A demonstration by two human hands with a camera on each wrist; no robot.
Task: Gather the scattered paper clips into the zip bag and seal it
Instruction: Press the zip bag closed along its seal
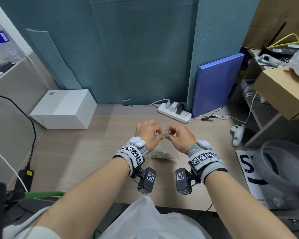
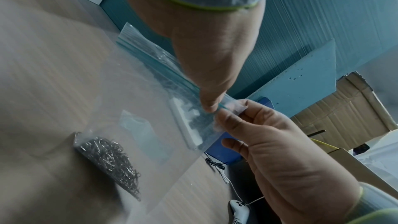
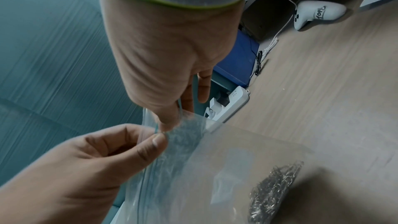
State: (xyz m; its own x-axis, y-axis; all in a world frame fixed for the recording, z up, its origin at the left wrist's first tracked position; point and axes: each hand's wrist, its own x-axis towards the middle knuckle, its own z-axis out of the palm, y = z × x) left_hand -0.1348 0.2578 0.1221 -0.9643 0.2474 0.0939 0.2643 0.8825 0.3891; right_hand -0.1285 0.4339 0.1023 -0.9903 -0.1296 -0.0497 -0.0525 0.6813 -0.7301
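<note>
Both bare hands, left hand (image 1: 148, 133) and right hand (image 1: 179, 135), pinch the clear plastic zip bag (image 2: 137, 108) at its zip strip; to seal well, slide pinched fingertips outward along it, keeping the silvery metal paper clips (image 2: 112, 161) settled low.

Grey wristbands (image 1: 133, 153) with square markers, lime-edged cuffs (image 3: 172, 1)

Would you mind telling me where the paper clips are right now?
The paper clips are heaped in the bottom of the zip bag, low centre in the head view, hanging between both wrists over the desk.
</note>
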